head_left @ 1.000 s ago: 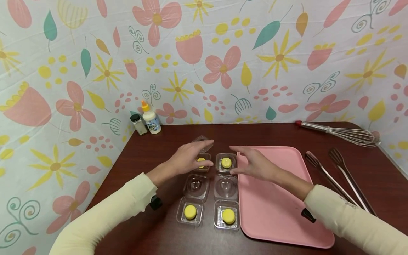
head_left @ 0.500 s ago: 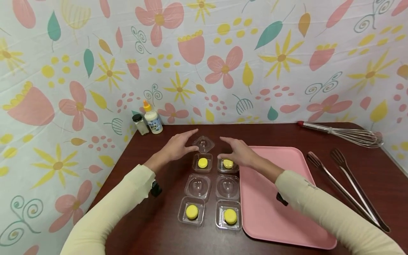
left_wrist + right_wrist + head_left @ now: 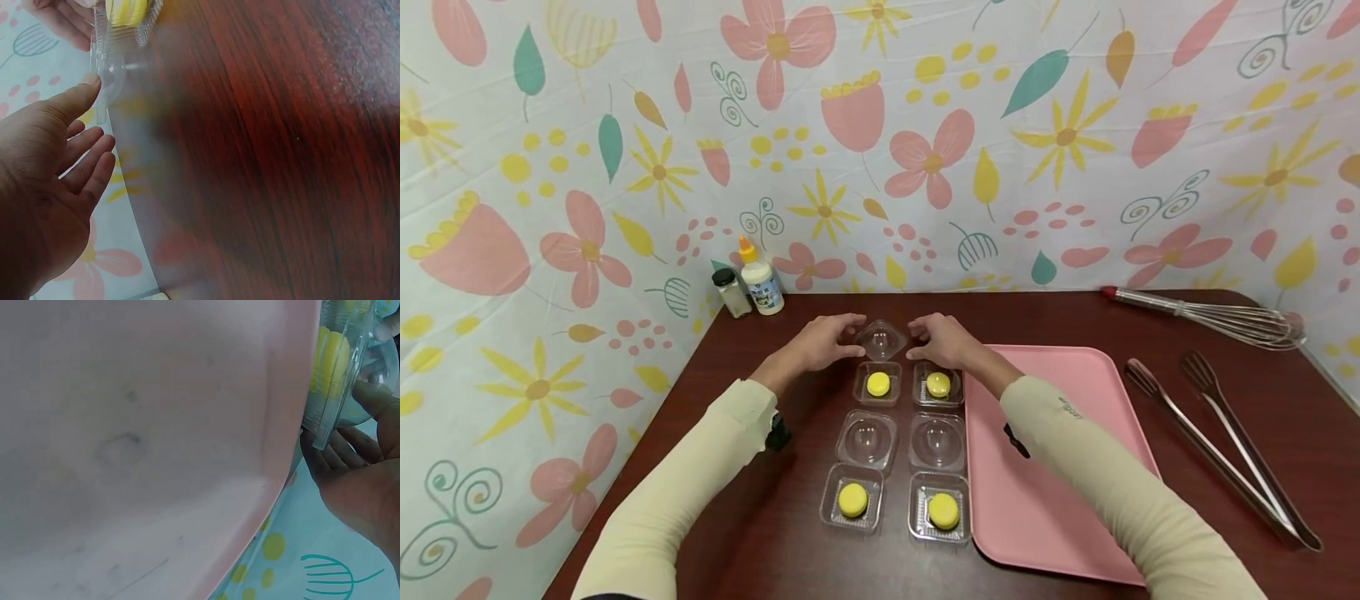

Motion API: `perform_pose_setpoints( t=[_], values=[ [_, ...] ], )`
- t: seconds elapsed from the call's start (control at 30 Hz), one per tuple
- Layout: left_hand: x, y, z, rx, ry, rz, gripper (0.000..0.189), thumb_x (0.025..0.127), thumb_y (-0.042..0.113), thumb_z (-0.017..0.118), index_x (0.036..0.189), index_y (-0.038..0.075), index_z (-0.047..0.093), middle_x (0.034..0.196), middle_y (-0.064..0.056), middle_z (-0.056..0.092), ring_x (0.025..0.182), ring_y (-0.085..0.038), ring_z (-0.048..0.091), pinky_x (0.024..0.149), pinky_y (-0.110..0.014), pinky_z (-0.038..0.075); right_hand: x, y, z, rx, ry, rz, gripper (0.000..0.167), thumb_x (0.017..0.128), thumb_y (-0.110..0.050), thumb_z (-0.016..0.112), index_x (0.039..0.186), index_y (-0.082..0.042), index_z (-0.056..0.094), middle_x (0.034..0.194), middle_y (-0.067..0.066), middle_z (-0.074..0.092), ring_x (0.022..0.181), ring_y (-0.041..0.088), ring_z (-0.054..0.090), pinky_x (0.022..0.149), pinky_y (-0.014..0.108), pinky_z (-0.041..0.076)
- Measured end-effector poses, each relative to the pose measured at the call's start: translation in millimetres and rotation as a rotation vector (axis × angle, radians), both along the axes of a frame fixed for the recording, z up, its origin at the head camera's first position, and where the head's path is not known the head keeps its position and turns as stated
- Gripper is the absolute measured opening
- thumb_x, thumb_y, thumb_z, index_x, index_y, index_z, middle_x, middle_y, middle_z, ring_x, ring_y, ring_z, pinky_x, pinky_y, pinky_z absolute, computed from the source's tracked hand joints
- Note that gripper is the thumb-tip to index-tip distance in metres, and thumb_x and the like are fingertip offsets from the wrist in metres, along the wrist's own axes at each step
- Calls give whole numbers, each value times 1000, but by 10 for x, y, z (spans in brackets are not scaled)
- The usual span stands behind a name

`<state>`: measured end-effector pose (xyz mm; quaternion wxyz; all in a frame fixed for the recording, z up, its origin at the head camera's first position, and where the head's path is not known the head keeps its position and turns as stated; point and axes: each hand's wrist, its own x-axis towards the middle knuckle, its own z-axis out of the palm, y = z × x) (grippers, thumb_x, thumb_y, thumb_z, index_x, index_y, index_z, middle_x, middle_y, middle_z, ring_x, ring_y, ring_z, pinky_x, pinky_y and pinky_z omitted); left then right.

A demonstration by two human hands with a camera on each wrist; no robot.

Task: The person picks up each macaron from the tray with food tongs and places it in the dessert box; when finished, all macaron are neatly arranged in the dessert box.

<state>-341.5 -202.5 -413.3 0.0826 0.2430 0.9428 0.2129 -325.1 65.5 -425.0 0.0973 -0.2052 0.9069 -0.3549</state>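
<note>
My left hand [image 3: 829,342] is at the left edge of an upright clear domed lid [image 3: 881,340], with its thumb close to the plastic in the left wrist view; contact is uncertain. On the lid's other side is my right hand [image 3: 946,340], fingers loosely bent. That lid belongs to the far left clear box [image 3: 859,397], which holds a yellow macaron [image 3: 877,383]. Just below my right hand stands the far right box [image 3: 938,403], its dome down over another macaron [image 3: 937,384]. Nearer, a left box [image 3: 829,518] and a right box [image 3: 917,532] lie open, each with a macaron.
A pink tray [image 3: 1052,467] adjoins the right-hand boxes. Farther right lie metal tongs [image 3: 1232,450] and a whisk [image 3: 1202,313] with a red-tipped handle. A glue bottle [image 3: 762,283] and a black-capped jar [image 3: 731,293] stand at the back left, before the patterned cloth [image 3: 850,167].
My right hand has moved left and away from me, off the covered box toward the raised lid. The left hand drew back left, then came in beside that lid, its fingers more bent.
</note>
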Motion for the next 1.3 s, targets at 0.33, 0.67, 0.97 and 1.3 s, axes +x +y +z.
perform_pose_setpoints(
  t=[0.33, 0.67, 0.97, 1.3],
  values=[
    [-31, 19, -39, 62, -27, -7, 62, 100, 21, 77, 155, 3, 53, 146, -10, 64, 124, -26, 68, 102, -41, 56, -44, -143, -5, -60, -9, -107, 44, 95, -10, 82, 134, 5, 69, 116, 16, 77, 112, 31, 72, 95, 43, 59],
    [-58, 38, -45, 94, 69, -32, 61, 97, 20, 81, 151, 6, 57, 131, -8, 72, 112, -21, 72, 95, -36, 59, -58, -197, 28, -237, -31, -204, 24, 96, -1, 76, 119, 6, 76, 98, 15, 78, 85, 26, 77, 71, 32, 61],
    [-2, -21, 63, 217, 209, -43, 50, 98, 16, 79, 144, 10, 62, 120, -4, 76, 105, -19, 73, 90, -36, 60, 1, -166, 272, -613, -354, -312, 24, 100, 4, 69, 122, 12, 71, 113, 27, 73, 99, 34, 77, 97, 49, 58],
    [107, -1, 163, 386, 186, -76, 29, 101, 9, 74, 130, 10, 72, 111, -3, 80, 94, -24, 78, 75, -33, 63, 93, -111, 280, -560, -97, -298, 11, 99, 0, 72, 106, 8, 76, 98, 18, 74, 87, 33, 76, 88, 52, 62]
  ],
)
